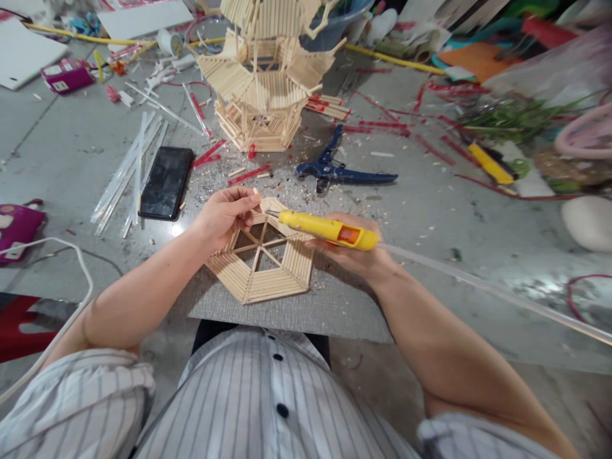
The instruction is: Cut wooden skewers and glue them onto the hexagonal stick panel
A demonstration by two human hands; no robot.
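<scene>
My right hand [354,255] is wrapped round a yellow hot glue gun [329,228], a long clear glue stick [478,280] trailing from its back end. The nozzle points left, close to my left hand [227,217]. Between my left thumb and finger is a short wooden stick [255,191], only its pale tip showing. Below both hands a hexagonal frame of wooden sticks [272,285] lies flat on the table, with spokes meeting at its centre. Part of its upper edge is hidden by my hands and the gun.
A tiered wooden-stick model [261,89] stands behind the frame. Blue cutters [335,171] lie right of it, a black phone [166,183] and clear glue sticks [129,169] to the left. A yellow utility knife [491,164] lies at right; a white cable [86,274] crosses the left side.
</scene>
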